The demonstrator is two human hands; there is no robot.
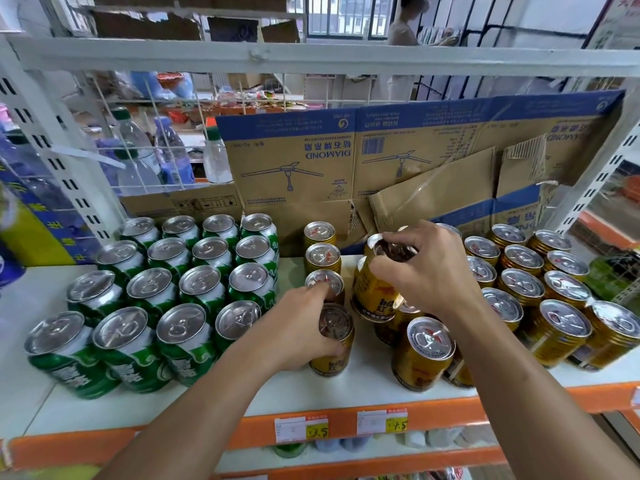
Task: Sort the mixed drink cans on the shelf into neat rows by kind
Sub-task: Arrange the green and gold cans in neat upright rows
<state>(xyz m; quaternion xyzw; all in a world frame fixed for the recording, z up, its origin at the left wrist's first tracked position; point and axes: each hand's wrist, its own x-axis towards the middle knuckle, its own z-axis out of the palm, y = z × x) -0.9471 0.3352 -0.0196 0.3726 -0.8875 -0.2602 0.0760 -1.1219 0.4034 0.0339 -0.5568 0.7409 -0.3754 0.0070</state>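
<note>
Green and white cans (194,289) stand in tidy rows on the left of the white shelf (41,403). Gold cans (540,289) fill the right in rows. A single file of gold cans (320,254) runs down the middle. My left hand (298,327) wraps the front gold can (330,362) of that file, which stands on the shelf. My right hand (426,268) grips a second gold can (375,289) by its top, lifted and tilted above the shelf. One loose gold can (422,355) stands in front of it.
Flattened cardboard boxes (381,161) lean along the back of the shelf. Water bottles (166,154) stand behind a wire grid at the back left. An orange shelf edge (450,410) with price tags runs along the front. A person (403,32) stands far behind.
</note>
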